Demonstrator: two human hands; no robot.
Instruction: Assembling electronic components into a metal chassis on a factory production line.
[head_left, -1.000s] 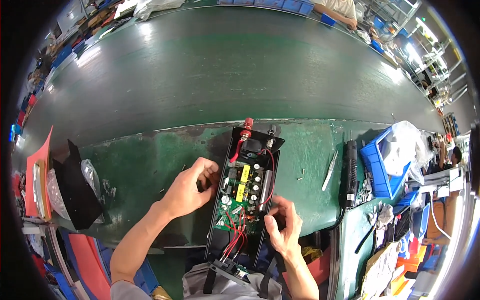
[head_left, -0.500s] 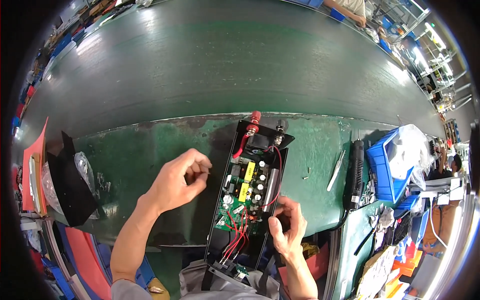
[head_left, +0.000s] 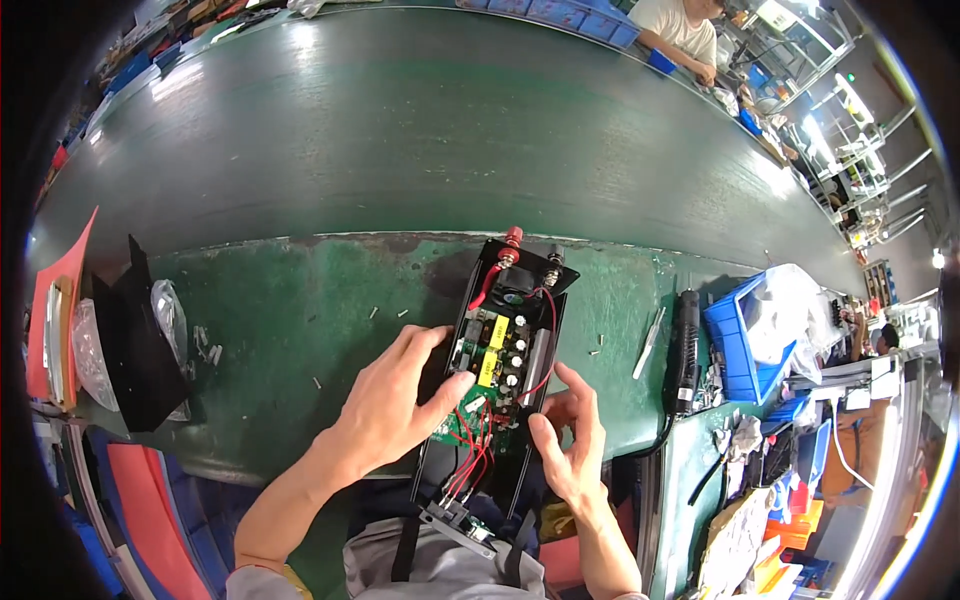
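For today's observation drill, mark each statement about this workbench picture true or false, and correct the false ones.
1. Both hands touch the black case. True: the left hand lies on its left side, the right hand at its right edge.
2. The circuit board lies outside the case. False: it sits inside the open case.
3. A blue bin stands to the right of the case. True.
4. The right hand holds the black power tool. False: the tool lies untouched on the green bench.
5. Red wires run over the board. True.
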